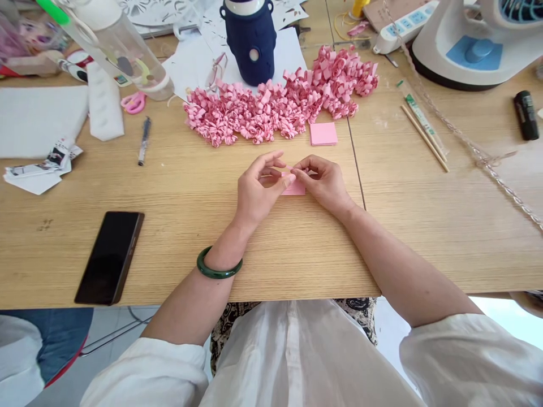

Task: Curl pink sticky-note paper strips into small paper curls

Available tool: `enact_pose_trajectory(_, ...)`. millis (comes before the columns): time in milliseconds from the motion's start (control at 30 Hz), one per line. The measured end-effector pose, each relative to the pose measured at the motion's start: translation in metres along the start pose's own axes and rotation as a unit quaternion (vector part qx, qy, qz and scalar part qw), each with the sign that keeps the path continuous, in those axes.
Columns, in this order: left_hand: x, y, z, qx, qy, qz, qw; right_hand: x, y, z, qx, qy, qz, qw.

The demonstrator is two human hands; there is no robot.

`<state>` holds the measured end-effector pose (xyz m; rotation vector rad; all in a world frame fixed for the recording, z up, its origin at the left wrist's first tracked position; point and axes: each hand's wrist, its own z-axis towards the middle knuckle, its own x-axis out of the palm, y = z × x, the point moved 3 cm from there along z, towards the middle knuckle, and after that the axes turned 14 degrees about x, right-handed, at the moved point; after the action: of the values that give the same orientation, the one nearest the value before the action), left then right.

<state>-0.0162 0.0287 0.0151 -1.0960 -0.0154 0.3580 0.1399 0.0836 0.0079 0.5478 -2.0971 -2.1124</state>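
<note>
Over the middle of the table, my two hands meet above a small pink paper stack (294, 189). My right hand (324, 178) is closed in a pinch on a thin pink paper strip (289, 168), of which only a small end shows. My left hand (263, 186) has its fingers curved and apart, the thumb reaching to the right fingertips. A green bangle (219, 273) circles the left wrist. Just beyond the hands lies another pink paper stack (323, 134). Behind it spreads a long heap of curled pink paper flowers (258, 110).
A dark blue bottle (250, 42) stands behind the flowers. To the left are a phone (109, 257), a pen (144, 141), pink scissors (133, 102) and a clear bottle (127, 51). Rightward lie thin sticks (424, 137), a white fan base (462, 51), a power strip (403, 28) and a black marker (526, 116).
</note>
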Motion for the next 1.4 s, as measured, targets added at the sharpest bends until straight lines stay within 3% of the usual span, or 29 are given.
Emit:
enact_pose_trajectory(267,0.004,0.009,-0.001,-0.061,0.042,-0.011,0.997,-0.001,0.002,0.000,0.001,-0.001,0.012,1.000)
enact_pose_trajectory(333,0.002,0.004,-0.001,-0.041,0.033,0.014,0.999,-0.001,0.002,0.000,0.003,-0.003,0.005,1.000)
enact_pose_trajectory(500,-0.008,-0.019,0.000,0.076,-0.069,0.114,0.988,-0.001,0.001,0.000,0.015,-0.015,-0.021,1.000)
enact_pose_trajectory(767,0.004,-0.015,-0.006,-0.028,-0.038,0.024,0.999,-0.003,0.005,-0.003,-0.011,-0.029,-0.028,0.999)
enact_pose_trajectory(1033,0.008,-0.006,-0.005,-0.110,-0.036,-0.083,0.990,-0.004,0.008,-0.004,-0.028,-0.046,-0.042,0.998)
enact_pose_trajectory(1400,0.009,-0.002,-0.005,-0.126,-0.025,-0.085,0.988,-0.002,0.007,-0.004,-0.041,-0.041,-0.062,0.996)
